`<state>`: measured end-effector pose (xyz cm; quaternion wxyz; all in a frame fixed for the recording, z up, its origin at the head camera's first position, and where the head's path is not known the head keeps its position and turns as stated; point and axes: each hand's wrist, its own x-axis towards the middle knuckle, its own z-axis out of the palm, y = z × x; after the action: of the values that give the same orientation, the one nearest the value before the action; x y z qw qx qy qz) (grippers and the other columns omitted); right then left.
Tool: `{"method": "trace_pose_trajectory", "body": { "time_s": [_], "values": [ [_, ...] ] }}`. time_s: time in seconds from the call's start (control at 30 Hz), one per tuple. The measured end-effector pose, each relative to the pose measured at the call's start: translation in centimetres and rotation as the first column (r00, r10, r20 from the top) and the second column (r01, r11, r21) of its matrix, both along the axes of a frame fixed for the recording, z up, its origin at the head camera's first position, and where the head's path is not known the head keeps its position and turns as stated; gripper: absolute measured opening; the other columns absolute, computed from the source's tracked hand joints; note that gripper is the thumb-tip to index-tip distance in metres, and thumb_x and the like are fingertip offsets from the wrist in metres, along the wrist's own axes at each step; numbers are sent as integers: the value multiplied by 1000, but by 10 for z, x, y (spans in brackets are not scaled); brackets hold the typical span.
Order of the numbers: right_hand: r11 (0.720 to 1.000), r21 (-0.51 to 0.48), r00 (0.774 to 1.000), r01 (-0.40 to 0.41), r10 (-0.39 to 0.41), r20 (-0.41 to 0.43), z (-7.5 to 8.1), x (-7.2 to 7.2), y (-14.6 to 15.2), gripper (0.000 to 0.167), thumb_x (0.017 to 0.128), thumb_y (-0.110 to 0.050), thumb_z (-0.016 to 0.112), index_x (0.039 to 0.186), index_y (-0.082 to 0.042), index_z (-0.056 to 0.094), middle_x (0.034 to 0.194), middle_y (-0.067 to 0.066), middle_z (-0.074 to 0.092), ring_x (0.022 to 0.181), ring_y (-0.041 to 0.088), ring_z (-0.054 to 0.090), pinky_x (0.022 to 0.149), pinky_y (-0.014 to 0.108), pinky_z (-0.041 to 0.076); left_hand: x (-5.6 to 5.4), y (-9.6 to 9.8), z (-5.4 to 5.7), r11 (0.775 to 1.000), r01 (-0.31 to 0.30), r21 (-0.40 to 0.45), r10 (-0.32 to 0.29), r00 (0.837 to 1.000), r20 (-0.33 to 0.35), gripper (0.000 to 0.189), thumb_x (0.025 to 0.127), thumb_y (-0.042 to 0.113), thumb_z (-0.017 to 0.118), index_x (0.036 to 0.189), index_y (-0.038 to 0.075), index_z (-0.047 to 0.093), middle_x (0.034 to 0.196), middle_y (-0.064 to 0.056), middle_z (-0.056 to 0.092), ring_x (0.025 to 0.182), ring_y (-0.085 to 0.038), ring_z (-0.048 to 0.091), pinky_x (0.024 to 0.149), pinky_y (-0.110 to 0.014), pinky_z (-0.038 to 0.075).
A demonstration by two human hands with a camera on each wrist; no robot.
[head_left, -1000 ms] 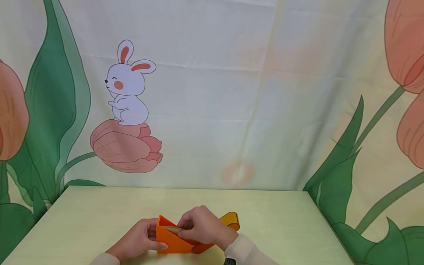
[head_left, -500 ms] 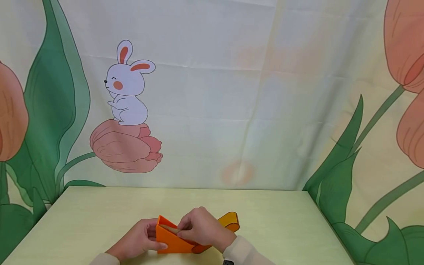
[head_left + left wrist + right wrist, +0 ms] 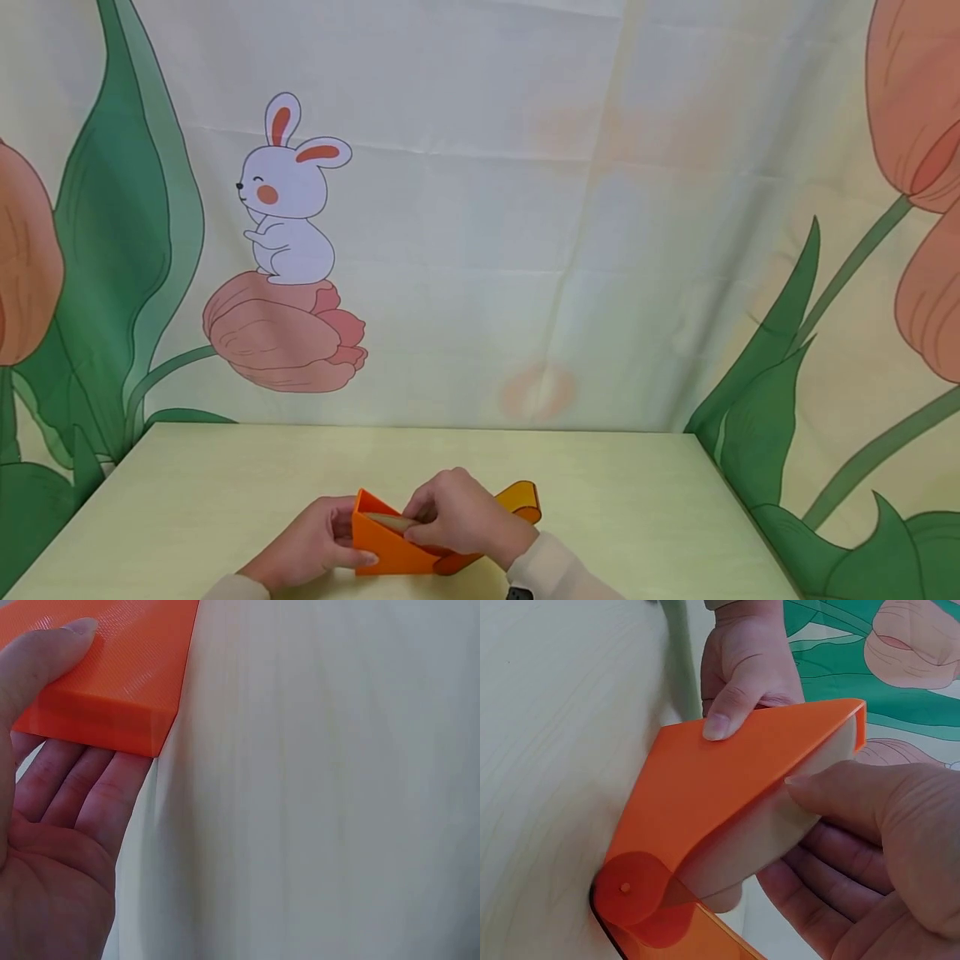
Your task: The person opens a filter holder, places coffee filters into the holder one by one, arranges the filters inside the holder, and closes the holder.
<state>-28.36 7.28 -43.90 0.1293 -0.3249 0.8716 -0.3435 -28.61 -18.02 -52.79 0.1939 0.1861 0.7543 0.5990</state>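
An orange plastic wedge-shaped holder, with slanted open top, stands on the table in the head view. My left hand grips its tall end, thumb on the near face and fingers around the far side. In the left wrist view, the thumb lies across the orange surface. A flat, pale tan piece with a curved edge sits partly inside the holder. My right hand pinches it, thumb in front and fingers behind. A hinged orange-yellow flap swings out at the holder's low end, partly hidden behind my right hand.
The pale yellow table runs back to a hanging cloth printed with a rabbit and tulips. A dark watch sits at the right sleeve.
The pale piece has tilted slightly inside the holder, dipping and then rising again with my right hand's small movement. My left hand and the holder stay in place.
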Motion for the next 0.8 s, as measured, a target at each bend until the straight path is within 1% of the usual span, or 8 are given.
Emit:
{"method": "trace_pose_trajectory", "body": {
  "time_s": [0.17,0.23,0.27,0.4,0.5,0.6,0.7,0.8],
  "values": [
    [1000,0,999,20,-20,31,7,0,5,8,87,-13,81,94,-9,82,79,-8,76,68,-2,67,68,14,57,0,-1,-2,1000,2,8,-2,1000,9,52,84,22,85,131,9,66,125,-8,73,106,-26,71,96,-33,60],
    [1000,10,999,27,-28,20,10,-1,9,10,87,-13,82,96,-9,81,81,-8,77,69,-3,67,69,13,57,0,-1,-2,1000,3,14,-3,1000,13,52,84,22,85,131,9,66,125,-8,73,106,-26,71,96,-33,60],
    [999,15,999,33,-33,11,12,-1,10,10,86,-13,82,96,-9,81,81,-8,77,70,-3,67,70,13,56,0,-1,-2,1000,4,17,-4,1000,15,52,84,21,85,131,9,66,125,-8,73,106,-26,71,97,-33,60],
    [997,55,996,46,-41,-77,20,-1,19,12,86,-16,83,97,-11,81,85,-8,78,73,-5,66,72,12,56,0,-1,-3,1000,1,27,-2,1000,24,52,84,21,86,131,9,66,125,-8,73,107,-26,71,97,-34,60],
    [995,86,988,53,-40,-152,28,-1,28,15,86,-19,84,99,-13,81,90,-8,78,78,-4,67,76,14,56,0,-1,-3,1000,-2,29,1,1000,27,53,83,21,86,131,9,66,125,-8,73,106,-26,71,97,-34,60],
    [993,98,978,68,-47,-202,35,-1,39,18,86,-22,84,102,-15,81,96,-8,79,84,-1,69,82,17,57,0,-1,-2,1000,-3,29,2,1000,30,52,83,20,86,131,8,66,125,-9,73,106,-26,70,96,-34,60],
    [992,96,975,78,-56,-214,39,-1,52,22,86,-28,84,105,-16,80,101,-8,78,90,2,70,86,22,58,0,0,-2,1000,-5,30,4,999,31,52,83,19,86,131,8,66,125,-9,73,106,-26,70,96,-33,60],
    [993,85,977,81,-63,-203,40,-3,67,30,84,-35,85,109,-18,79,105,-10,77,97,4,70,90,25,58,0,0,-2,999,-3,33,2,1000,26,52,83,20,86,131,8,67,125,-9,73,105,-26,70,95,-32,60]
  ]
}}
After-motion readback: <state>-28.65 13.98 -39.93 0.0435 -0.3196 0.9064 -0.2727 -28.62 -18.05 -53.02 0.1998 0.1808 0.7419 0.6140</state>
